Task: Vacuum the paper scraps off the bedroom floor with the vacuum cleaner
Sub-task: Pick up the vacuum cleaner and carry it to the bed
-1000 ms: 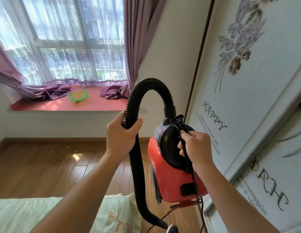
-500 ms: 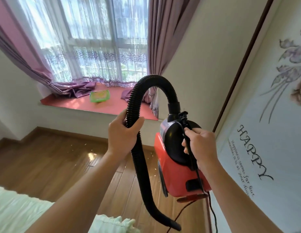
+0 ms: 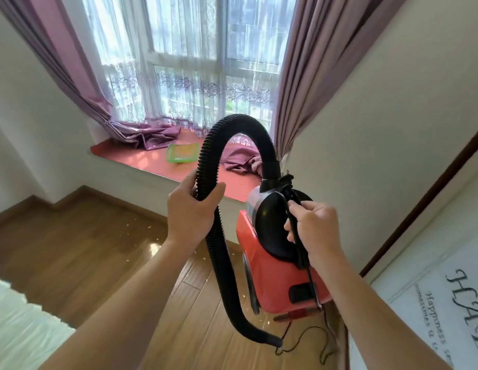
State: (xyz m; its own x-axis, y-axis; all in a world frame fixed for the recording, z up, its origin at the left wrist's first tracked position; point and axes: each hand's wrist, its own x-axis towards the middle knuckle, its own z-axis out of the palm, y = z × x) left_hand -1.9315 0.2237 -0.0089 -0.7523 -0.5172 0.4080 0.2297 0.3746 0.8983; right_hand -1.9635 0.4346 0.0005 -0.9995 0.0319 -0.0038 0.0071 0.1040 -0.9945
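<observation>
A red and black vacuum cleaner (image 3: 275, 276) hangs in the air in front of me. My right hand (image 3: 315, 231) grips its black carrying strap at the top of the body. My left hand (image 3: 191, 209) grips the black ribbed hose (image 3: 220, 265), which arches up from the body and drops down to an open nozzle end near the floor. Small white paper scraps (image 3: 138, 228) lie scattered on the wooden floor (image 3: 72, 252) below the window sill. The black power cord (image 3: 307, 343) trails on the floor under the cleaner.
A red window sill (image 3: 142, 158) carries a green basket (image 3: 182, 153) and bunched purple curtains (image 3: 152, 136). The corner of a pale green bed (image 3: 22, 329) sits at lower left. A wardrobe door with printed lettering (image 3: 435, 316) stands close on the right.
My view has swung left and toward the window, so the wardrobe door has slid to the right edge. Both hands keep the same hold on the hose and the strap.
</observation>
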